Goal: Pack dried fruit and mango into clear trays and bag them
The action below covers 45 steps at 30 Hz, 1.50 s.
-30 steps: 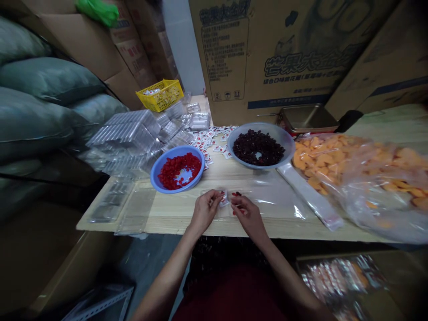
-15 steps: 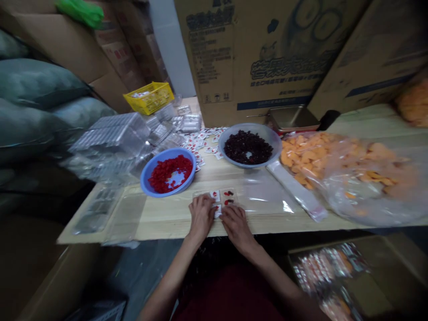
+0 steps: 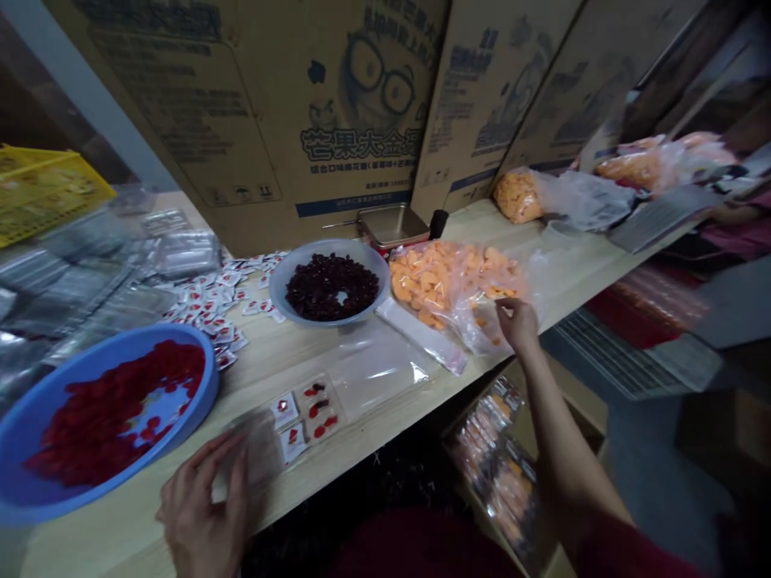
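My left hand [image 3: 201, 506] is closed around the left end of a clear plastic tray [image 3: 253, 449], which is smeared there by motion. In the tray's compartments lie two small white printed sachets [image 3: 292, 441] and several red and dark dried pieces [image 3: 318, 408]. Over to the right, my right hand [image 3: 519, 325] is at the clear bag [image 3: 470, 321] of orange slices [image 3: 422, 277]. Its thumb and fingers are pinched together; whatever is between them is too small to make out. A blue bowl [image 3: 208, 377] of red pieces [image 3: 108, 409] stands beyond my left hand.
A pale bowl [image 3: 385, 281] of dark dried fruit stands mid-table by scattered sachets [image 3: 210, 309]. Clear sleeves [image 3: 379, 365] lie right of the tray. Cartons [image 3: 271, 120] line the back. Below the edge is an open box [image 3: 578, 393]; another person's arm [image 3: 735, 213] shows far right.
The view has swung right. My right hand has left the tray and moved right to the bag of orange slices. My left hand has shifted from the sachets to the tray's left end.
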### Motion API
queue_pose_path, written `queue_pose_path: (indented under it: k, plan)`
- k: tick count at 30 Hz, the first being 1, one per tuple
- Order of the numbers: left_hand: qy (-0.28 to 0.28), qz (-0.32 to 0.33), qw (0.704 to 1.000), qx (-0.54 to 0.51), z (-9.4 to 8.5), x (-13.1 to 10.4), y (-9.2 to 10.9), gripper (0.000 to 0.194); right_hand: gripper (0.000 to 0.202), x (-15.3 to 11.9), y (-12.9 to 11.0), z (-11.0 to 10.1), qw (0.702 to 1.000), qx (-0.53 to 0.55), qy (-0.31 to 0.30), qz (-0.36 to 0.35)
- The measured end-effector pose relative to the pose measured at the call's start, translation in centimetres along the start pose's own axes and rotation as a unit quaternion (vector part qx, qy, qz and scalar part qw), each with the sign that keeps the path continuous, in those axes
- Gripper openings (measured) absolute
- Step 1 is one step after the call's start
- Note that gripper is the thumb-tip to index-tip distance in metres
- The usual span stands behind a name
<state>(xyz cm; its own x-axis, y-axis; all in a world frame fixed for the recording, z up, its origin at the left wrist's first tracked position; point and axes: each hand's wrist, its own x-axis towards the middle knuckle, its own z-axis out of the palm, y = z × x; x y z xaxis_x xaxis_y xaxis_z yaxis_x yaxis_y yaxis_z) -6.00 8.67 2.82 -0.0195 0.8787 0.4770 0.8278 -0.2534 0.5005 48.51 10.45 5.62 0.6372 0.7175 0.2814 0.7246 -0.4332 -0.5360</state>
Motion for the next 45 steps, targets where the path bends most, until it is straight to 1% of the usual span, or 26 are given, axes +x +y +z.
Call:
queue_pose_path:
  k: [2, 3, 4, 7, 9, 12, 14, 16, 19, 21, 22, 24, 26, 29, 31, 33, 34, 36, 37, 38, 40, 41, 42, 43, 44, 45]
  plan:
    - [0.000, 0.001, 1.000, 0.006, 0.0, 0.2, 0.0, 0.032, 0.022, 3.1, 1.2, 2.1, 0.998, -0.010, -0.067, 0.016]
    - [-0.002, -0.001, 1.000, 0.008, 0.0, 0.2, -0.1, 0.033, 0.020, 4.1, 1.4, 3.2, 0.996, -0.011, -0.087, 0.022]
    - [-0.005, -0.002, 1.000, 0.008, 0.1, 0.2, -0.2, 0.033, 0.018, 4.7, 1.5, 4.4, 0.995, -0.013, -0.093, 0.028]
    - [-0.025, 0.001, 1.000, -0.002, 0.4, 0.1, -0.6, 0.032, 0.017, 5.2, 1.5, 6.6, 0.993, -0.018, -0.099, 0.059]
    - [-0.033, 0.008, 0.999, -0.009, 0.4, 0.0, -0.8, 0.032, 0.023, 4.9, 1.9, 7.0, 0.992, -0.008, -0.100, 0.073]
    - [-0.032, 0.015, 0.999, -0.004, 0.2, -0.1, -0.8, 0.032, 0.031, 4.4, 2.7, 6.3, 0.991, 0.026, -0.105, 0.079]
    - [-0.029, 0.019, 0.999, -0.006, 0.2, -0.2, -0.8, 0.032, 0.032, 4.1, 2.9, 5.7, 0.990, 0.056, -0.110, 0.074]
    - [-0.020, 0.023, 0.999, -0.017, 0.4, -0.2, -0.8, 0.030, 0.029, 3.8, 2.7, 5.4, 0.986, 0.092, -0.122, 0.065]
    - [-0.015, 0.030, 0.999, -0.028, 0.7, -0.4, -0.7, 0.027, 0.016, 3.4, 2.0, 5.2, 0.978, 0.152, -0.132, 0.058]
    - [-0.017, 0.030, 0.999, -0.031, 0.6, -0.4, -0.5, 0.027, 0.011, 3.5, 1.8, 4.8, 0.972, 0.195, -0.118, 0.066]
    - [-0.015, 0.029, 0.999, -0.033, 0.4, -0.5, -0.4, 0.027, 0.011, 3.6, 1.8, 4.4, 0.968, 0.217, -0.104, 0.074]
    - [-0.008, 0.021, 0.999, -0.034, 0.0, -0.6, -0.3, 0.027, 0.019, 3.9, 2.2, 3.0, 0.958, 0.262, -0.064, 0.097]
    - [0.003, 0.006, 1.000, -0.028, -0.3, -0.5, -0.6, 0.027, 0.028, 3.9, 2.8, 0.8, 0.946, 0.300, -0.024, 0.119]
    - [0.007, -0.016, 0.999, -0.037, -0.3, -0.1, -0.9, 0.026, 0.040, 2.1, 2.6, -2.5, 0.925, 0.358, 0.003, 0.126]
    - [0.005, -0.027, 0.997, -0.076, -0.3, 0.2, -0.1, 0.023, 0.045, -0.4, 1.0, -3.6, 0.898, 0.427, -0.013, 0.109]
    - [-0.011, -0.043, 0.990, -0.137, -0.4, 0.6, 1.8, 0.019, 0.047, -3.5, -2.1, -2.9, 0.864, 0.489, -0.075, 0.094]
    - [-0.034, -0.050, 0.983, -0.175, -0.5, 0.8, 2.9, 0.018, 0.046, -5.3, -4.1, -1.9, 0.849, 0.505, -0.125, 0.090]
    - [-0.104, -0.064, 0.962, -0.246, -0.6, 1.4, 4.9, 0.021, 0.041, -9.3, -8.9, 1.1, 0.811, 0.524, -0.246, 0.087]
    - [-0.135, -0.064, 0.949, -0.277, -0.6, 1.7, 5.7, 0.025, 0.038, -11.6, -11.5, 2.9, 0.782, 0.534, -0.312, 0.085]
    - [-0.170, -0.068, 0.935, -0.304, -0.7, 1.9, 6.1, 0.033, 0.037, -13.9, -14.1, 4.7, 0.743, 0.544, -0.381, 0.085]
    - [-0.211, -0.071, 0.912, -0.343, -1.0, 2.1, 6.1, 0.044, 0.037, -18.3, -19.0, 8.1, 0.651, 0.570, -0.493, 0.090]
    - [-0.218, -0.072, 0.906, -0.356, -1.3, 2.0, 5.7, 0.043, 0.038, -20.1, -21.1, 9.6, 0.607, 0.580, -0.536, 0.094]
    - [-0.215, -0.074, 0.904, -0.363, -1.6, 1.8, 5.0, 0.038, 0.039, -21.6, -22.9, 10.9, 0.569, 0.585, -0.569, 0.098]
    - [-0.205, -0.078, 0.904, -0.367, -1.9, 1.5, 4.2, 0.031, 0.040, -22.8, -24.3, 12.0, 0.541, 0.585, -0.596, 0.101]
    - [-0.193, -0.087, 0.906, -0.366, -2.2, 1.3, 3.1, 0.026, 0.041, -23.6, -25.3, 12.9, 0.527, 0.578, -0.615, 0.100]
    - [-0.180, -0.104, 0.908, -0.363, -2.5, 1.0, 2.0, 0.024, 0.040, -24.2, -26.1, 13.7, 0.526, 0.567, -0.627, 0.094]
